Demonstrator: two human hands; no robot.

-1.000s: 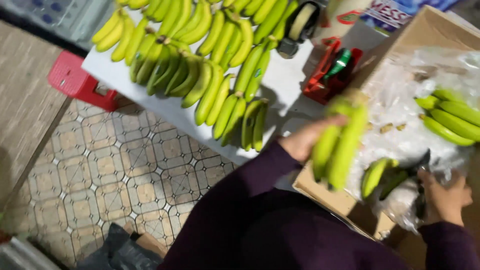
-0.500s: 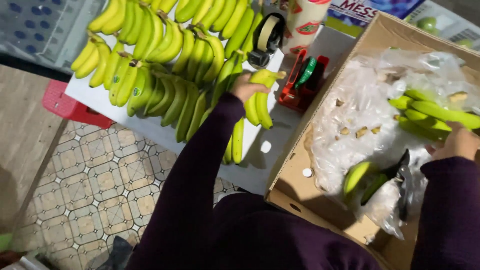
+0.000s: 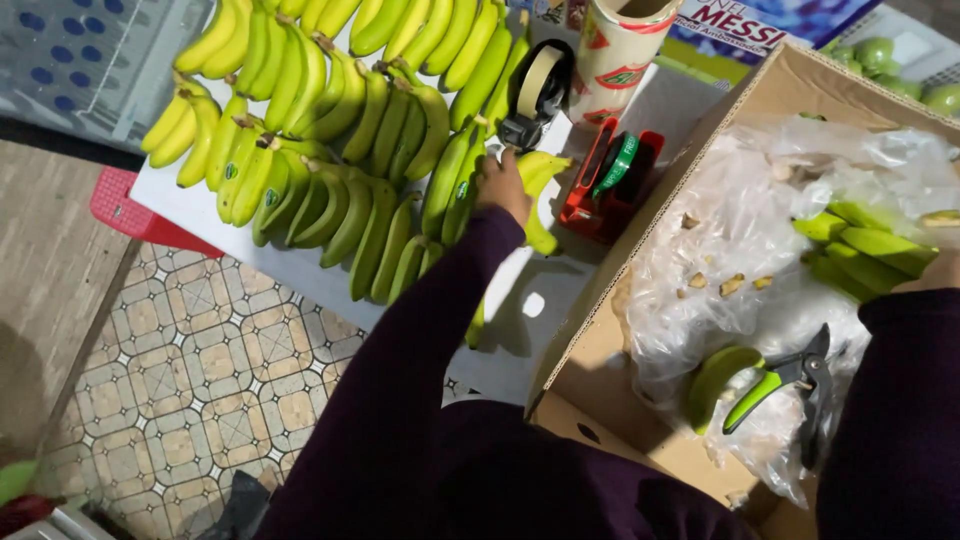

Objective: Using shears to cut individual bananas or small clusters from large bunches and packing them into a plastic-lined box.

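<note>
While green-handled shears (image 3: 775, 385) lie idle on the plastic lining the cardboard box (image 3: 600, 400), the right hand (image 3: 935, 275), mostly hidden, cannot be judged; farther off, the left hand (image 3: 503, 188) grips a banana cluster (image 3: 540, 190), laying it beside the rows on the bench (image 3: 250, 260).

The left arm, in a dark purple sleeve, stretches forward and away from the body, nearly straight. The left hand (image 3: 502, 186) shows its back to the camera, fingers curled downward in a loose grasp. Only the right sleeve and a sliver of the right hand (image 3: 928, 277) show at the frame's edge.
</note>
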